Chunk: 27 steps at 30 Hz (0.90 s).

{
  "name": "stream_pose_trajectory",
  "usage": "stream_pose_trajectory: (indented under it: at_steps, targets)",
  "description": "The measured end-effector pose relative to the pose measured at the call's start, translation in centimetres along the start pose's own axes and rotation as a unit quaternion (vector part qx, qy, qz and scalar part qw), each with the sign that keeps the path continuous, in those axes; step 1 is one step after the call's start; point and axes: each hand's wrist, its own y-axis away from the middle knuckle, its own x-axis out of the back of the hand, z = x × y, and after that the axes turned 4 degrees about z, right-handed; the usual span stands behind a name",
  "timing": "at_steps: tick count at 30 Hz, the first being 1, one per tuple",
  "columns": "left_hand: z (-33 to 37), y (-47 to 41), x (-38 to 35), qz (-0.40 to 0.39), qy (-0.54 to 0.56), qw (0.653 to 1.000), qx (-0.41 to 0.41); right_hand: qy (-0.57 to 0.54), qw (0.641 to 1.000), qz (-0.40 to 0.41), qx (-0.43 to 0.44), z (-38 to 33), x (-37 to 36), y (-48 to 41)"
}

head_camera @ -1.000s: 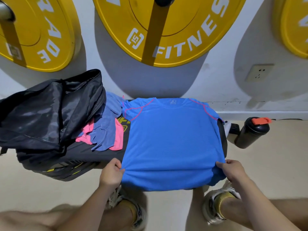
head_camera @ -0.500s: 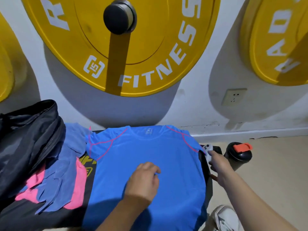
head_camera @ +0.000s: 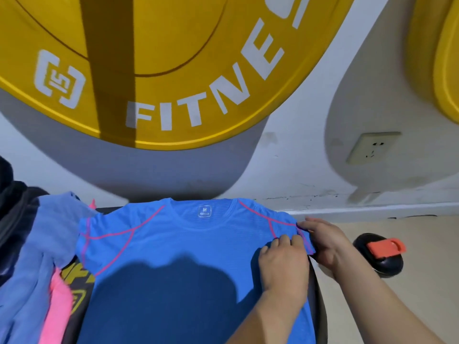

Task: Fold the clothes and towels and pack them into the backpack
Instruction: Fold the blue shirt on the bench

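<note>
Blue t-shirt (head_camera: 173, 256) is laid flat on black bench (head_camera: 319, 306), collar toward the wall. Hands are held close together at the sleeve on the right of the view. Fabric by the seam is pinched by left hand (head_camera: 283, 264); sleeve hem is gripped by right hand (head_camera: 325, 242). Backpack (head_camera: 12, 219) is seen at far left, blue towel (head_camera: 44, 249) beside it.

The T-shirt (head_camera: 173, 244) is bright blue with thin pink seam lines and a white neck label (head_camera: 204, 211). The towel (head_camera: 37, 244) is paler blue, the cloth (head_camera: 58, 306) beside it pink. The bench (head_camera: 316, 294) looks black with yellow print, though it is mostly covered. The bottle (head_camera: 387, 265) is black with an orange-red lid (head_camera: 383, 247). The weight plate (head_camera: 173, 58) is yellow with white letters.
</note>
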Motion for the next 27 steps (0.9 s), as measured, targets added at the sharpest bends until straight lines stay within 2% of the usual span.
stream_pose_trajectory:
  at_steps: [4,9,11,14,16,19,23,27]
  targets:
    - [-0.1,-0.5,-0.1,0.040,0.007,0.999,-0.001,0.046,0.999,-0.025,-0.004,-0.6,0.1,-0.5]
    - [-0.1,-0.8,-0.2,0.060,0.017,0.998,-0.005,0.227,0.974,0.003,0.005,-0.2,0.1,-0.1]
    - [-0.2,-0.9,0.0,0.056,0.027,0.998,0.004,0.206,0.978,-0.009,0.022,0.2,0.1,-0.2]
    - [-0.6,-1.1,0.9,0.040,0.070,0.996,0.037,0.142,0.986,0.054,0.069,0.7,-0.1,-0.4]
    - [-0.7,-1.1,1.3,0.022,0.121,0.991,0.050,0.110,0.987,0.068,0.092,0.1,-0.6,-0.2]
    - [-0.8,-1.2,2.0,-0.030,0.209,0.972,0.106,0.111,0.980,0.068,0.150,-1.8,-1.8,0.6]
    - [-2.0,-1.5,2.9,-0.040,0.305,0.930,0.202,0.138,0.962,0.049,0.229,-4.2,-4.3,1.3]
    - [-3.1,-0.7,2.7,-0.058,0.376,0.889,0.256,0.111,0.974,0.001,0.199,-4.2,-7.1,1.3]
